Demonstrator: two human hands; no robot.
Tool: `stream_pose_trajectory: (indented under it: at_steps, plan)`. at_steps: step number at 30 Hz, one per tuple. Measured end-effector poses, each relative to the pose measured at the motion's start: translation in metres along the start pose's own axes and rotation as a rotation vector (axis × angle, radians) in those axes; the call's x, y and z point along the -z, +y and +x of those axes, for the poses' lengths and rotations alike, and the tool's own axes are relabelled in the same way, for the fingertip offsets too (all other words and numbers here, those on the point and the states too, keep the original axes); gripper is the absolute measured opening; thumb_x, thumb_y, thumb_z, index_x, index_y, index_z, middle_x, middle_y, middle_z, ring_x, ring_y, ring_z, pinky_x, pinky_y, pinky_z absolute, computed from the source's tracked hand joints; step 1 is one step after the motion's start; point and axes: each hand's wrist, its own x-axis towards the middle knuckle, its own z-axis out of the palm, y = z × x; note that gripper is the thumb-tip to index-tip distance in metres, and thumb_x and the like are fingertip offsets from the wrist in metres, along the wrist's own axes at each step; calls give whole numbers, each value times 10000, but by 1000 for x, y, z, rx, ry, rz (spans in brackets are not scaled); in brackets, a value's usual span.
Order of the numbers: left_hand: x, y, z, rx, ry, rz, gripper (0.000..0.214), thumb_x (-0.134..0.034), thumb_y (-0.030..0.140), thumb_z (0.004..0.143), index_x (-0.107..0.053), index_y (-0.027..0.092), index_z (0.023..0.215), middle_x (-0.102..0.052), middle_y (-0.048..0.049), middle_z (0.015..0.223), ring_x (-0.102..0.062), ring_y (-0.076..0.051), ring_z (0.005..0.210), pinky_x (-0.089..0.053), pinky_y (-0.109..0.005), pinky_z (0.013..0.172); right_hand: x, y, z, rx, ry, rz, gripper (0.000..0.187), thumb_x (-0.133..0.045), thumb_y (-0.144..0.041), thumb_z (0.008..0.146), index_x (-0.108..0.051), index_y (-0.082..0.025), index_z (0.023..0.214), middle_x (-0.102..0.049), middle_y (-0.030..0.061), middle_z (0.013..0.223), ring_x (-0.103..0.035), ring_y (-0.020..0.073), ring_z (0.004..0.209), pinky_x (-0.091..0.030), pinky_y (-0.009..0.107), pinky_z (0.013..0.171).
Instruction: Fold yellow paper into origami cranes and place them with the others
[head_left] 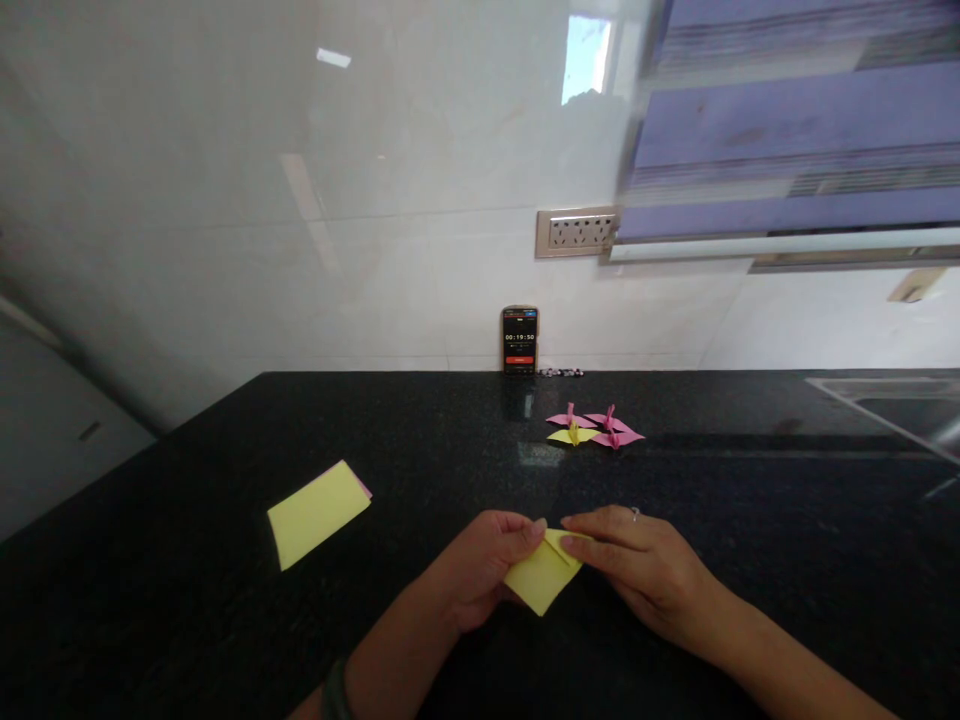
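A folded square of yellow origami paper (541, 580) is between my two hands, just above or on the dark countertop, with a raised flap along its upper part. My left hand (487, 560) pinches its left side, thumb on top near the upper corner. The fingers of my right hand (649, 565), one wearing a ring, press on the right corner; its thumb is hidden. Off to the left lies a stack of yellow paper sheets (319, 515), a pink edge peeking out. Beyond my hands sit several folded paper cranes, pink (616, 438) and yellow (574, 434).
A phone (520, 342) showing a timer leans upright against the tiled wall (375, 290), a beaded strap (561, 373) beside it. At the far right is a sink edge (885, 415). A wall socket (576, 233) and a purple striped blind (780, 150) are above the black countertop (420, 440).
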Motion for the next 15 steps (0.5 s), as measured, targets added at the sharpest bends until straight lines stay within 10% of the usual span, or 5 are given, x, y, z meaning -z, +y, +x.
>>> stream_pose_trajectory:
  at_steps: [15]
  plan:
    - [0, -1, 2, -26, 64, -5, 308, -646, 380, 595, -571, 85, 636, -586, -46, 594, -503, -116, 522, -346, -245, 527, 5, -1, 4, 19, -55, 83, 361, -378, -98, 818, -499, -222, 1135, -566, 98, 1083, -552, 165, 929, -476, 290, 729]
